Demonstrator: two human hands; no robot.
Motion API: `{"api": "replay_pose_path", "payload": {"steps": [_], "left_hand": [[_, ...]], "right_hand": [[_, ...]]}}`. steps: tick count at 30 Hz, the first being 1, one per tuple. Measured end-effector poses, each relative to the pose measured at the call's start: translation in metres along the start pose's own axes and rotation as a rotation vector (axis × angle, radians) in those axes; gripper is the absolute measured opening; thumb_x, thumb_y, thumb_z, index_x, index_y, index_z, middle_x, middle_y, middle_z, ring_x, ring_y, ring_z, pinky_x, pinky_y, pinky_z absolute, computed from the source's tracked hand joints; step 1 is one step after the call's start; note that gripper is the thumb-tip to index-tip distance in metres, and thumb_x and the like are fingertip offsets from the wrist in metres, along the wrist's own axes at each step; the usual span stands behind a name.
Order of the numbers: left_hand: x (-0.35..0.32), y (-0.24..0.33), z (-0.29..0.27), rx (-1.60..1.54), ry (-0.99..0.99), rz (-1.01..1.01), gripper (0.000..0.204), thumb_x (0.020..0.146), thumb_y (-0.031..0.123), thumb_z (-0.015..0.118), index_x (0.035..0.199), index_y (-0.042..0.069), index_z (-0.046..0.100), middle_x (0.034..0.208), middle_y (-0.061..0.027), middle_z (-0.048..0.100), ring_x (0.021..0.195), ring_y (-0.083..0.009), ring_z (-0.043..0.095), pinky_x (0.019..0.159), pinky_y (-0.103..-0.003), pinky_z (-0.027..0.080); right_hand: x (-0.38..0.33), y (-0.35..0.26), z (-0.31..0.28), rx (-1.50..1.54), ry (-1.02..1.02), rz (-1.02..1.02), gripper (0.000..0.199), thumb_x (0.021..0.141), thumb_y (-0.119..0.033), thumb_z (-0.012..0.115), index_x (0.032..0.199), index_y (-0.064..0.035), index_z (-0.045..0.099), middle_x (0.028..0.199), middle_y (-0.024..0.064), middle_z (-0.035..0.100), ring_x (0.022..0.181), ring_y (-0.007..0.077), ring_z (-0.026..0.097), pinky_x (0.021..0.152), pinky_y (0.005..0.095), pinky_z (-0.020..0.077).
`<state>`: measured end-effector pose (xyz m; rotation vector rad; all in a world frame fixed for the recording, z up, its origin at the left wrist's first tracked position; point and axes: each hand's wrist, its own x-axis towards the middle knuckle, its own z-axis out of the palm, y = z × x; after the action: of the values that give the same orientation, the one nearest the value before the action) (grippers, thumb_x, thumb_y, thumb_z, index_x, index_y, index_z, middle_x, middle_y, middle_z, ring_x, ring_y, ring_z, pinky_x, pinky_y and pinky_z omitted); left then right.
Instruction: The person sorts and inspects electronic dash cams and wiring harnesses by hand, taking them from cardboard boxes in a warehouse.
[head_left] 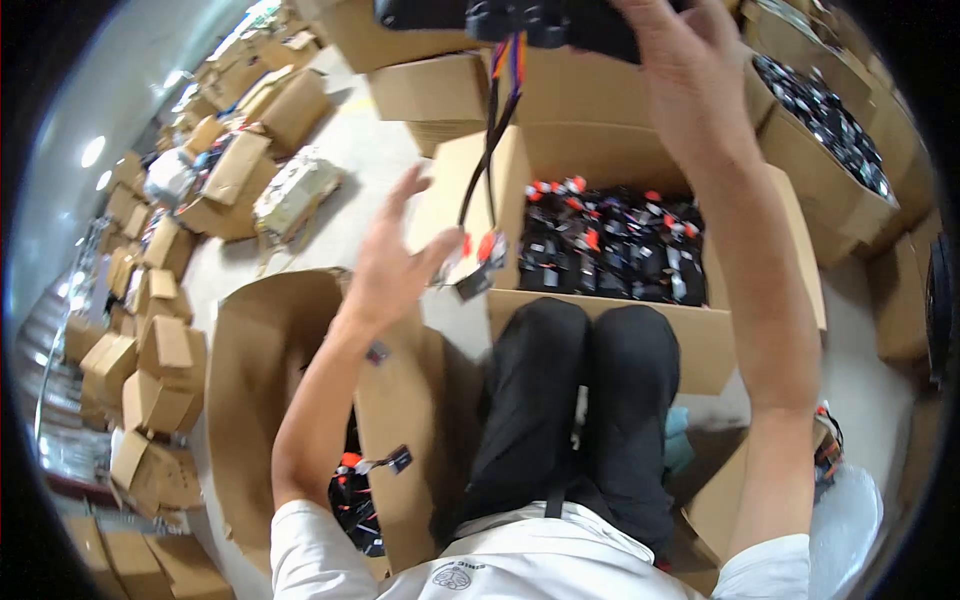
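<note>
My right hand [695,45] is raised at the top edge, its fingers round the right end of a long black case [560,22] that is cut off by the picture's edge. From the case hangs a bundle of black, orange and purple wires [490,150]. At its lower end are red-orange and dark connectors [480,262]. My left hand [392,265] is just left of these connectors, fingers apart; it seems to hold nothing. Below the wires and to the right, an open cardboard box [600,312] holds rows of black packs [610,240] with red-orange ends.
By my left arm stands a tall open carton [245,330], with black packs and red-orange connectors [355,500] inside. Another carton of dark wrapped pieces [825,115] stands at the far right. Many cardboard boxes [160,360] are piled along the left. My knees [590,350] touch or nearly touch the middle box.
</note>
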<state>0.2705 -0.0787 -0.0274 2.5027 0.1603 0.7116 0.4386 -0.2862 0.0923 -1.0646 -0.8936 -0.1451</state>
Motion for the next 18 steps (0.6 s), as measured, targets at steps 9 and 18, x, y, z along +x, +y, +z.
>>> {"api": "replay_pose_path", "payload": {"steps": [9, 18], "left_hand": [[-0.072, -0.086, 0.021, 0.238, -0.188, -0.187, 0.042, 0.087, 0.011, 0.068, 0.126, -0.001, 0.059, 0.133, -0.0187, 0.057, 0.13, -0.0341, 0.049, 0.109, -0.042, 0.039], [-0.063, -0.095, 0.036, 0.26, -0.173, -0.312, 0.042, 0.081, -0.003, 0.066, 0.122, -0.003, 0.06, 0.132, -0.0167, 0.057, 0.129, -0.0347, 0.05, 0.109, -0.043, 0.039]], "right_hand": [[-0.067, 0.008, -0.172, -0.929, -0.094, 0.078, 0.061, 0.085, -0.037, 0.076, 0.125, 0.0029, 0.054, 0.1, 0.0117, 0.067, 0.087, 0.0165, 0.066, 0.076, 0.0274, 0.0551], [-0.159, 0.26, -0.23, -0.338, -0.282, 1.387, 0.045, 0.083, -0.027, 0.079, 0.114, 0.0009, 0.062, 0.107, 0.0107, 0.067, 0.096, 0.0191, 0.062, 0.087, 0.0329, 0.0502]]}}
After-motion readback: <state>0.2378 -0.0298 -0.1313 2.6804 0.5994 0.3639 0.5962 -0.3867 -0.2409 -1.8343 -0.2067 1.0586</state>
